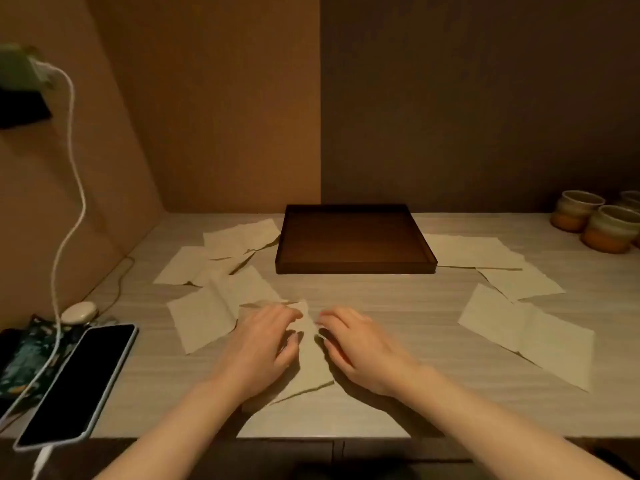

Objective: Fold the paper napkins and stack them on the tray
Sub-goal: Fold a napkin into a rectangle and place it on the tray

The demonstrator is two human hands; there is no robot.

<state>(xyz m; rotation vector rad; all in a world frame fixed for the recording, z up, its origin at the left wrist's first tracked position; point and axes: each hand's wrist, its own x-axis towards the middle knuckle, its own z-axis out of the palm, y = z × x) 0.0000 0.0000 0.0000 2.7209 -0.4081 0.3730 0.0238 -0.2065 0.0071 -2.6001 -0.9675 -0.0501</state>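
A pale paper napkin (306,367) is seen lying on the table (398,296) at about 6 o'clock from the brown tray (356,268), near the table's front edge. It is worked by both hands. The left hand (265,344) is laid palm down on the napkin's left part, with its fingers bent and its fingertips pressed onto the paper near the middle. The right hand (360,344) is set just at the napkin's right edge, its fingers curled inward so that the tips meet the paper at the raised centre fold. Whether the paper is pinched or only pressed by either hand cannot be told for sure.

The tray is placed at 12 o'clock on the table, against the back wall, and nothing is seen inside it.

Loose napkins are spread to both sides. At 10 o'clock from the hands, a group of left napkins (221,261) is found, overlapping one another, the nearest one lying just beside the left hand. At 2 o'clock to 3 o'clock, the right napkins (519,306) are laid flat, well apart from the hands.

A phone (76,386) with a white cable (69,188) plugged in is seen at 8 o'clock, near the table's left front corner. Three glazed cups (602,225) are grouped at 2 o'clock, at the table's far right.
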